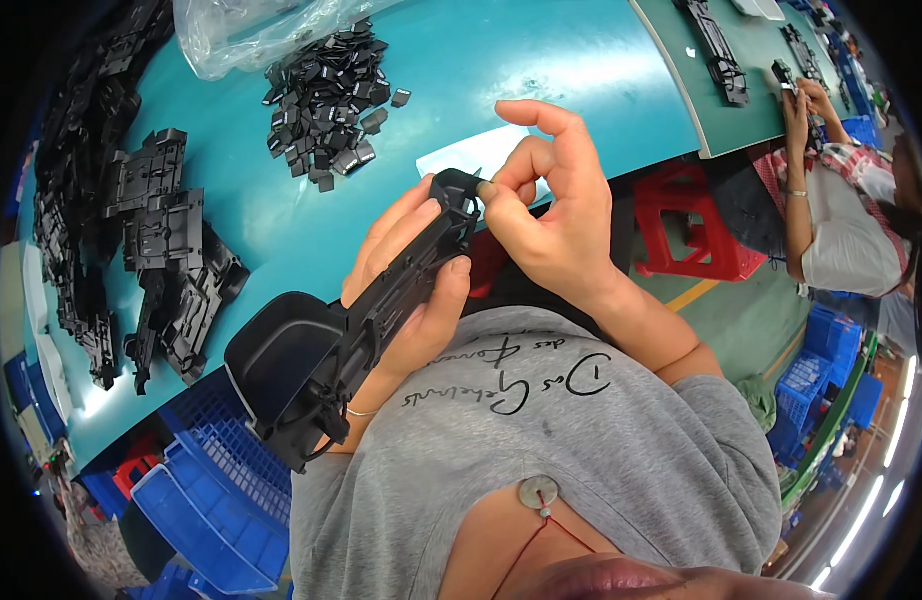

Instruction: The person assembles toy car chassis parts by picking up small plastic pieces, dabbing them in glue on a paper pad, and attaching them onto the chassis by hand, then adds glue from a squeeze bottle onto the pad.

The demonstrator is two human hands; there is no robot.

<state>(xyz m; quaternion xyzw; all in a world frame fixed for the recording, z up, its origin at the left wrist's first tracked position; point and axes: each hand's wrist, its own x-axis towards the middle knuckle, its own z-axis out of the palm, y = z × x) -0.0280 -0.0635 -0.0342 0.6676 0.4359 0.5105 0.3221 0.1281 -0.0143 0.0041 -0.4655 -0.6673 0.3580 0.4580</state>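
Observation:
A long black moulded plastic part with a deep tray-like end is held tilted in front of my chest. My left hand wraps round its middle, fingers on the far side and thumb on the near side. My right hand pinches at the part's upper end, with thumb and fingertips against it. Whatever lies between those fingertips is too small or hidden to make out. Just beyond, a white sheet lies on the table, partly behind my right hand.
On the teal table are a heap of small black pieces, a clear plastic bag and stacked black plastic parts. Blue crates stand lower left, a red stool at right. A co-worker handles a similar part.

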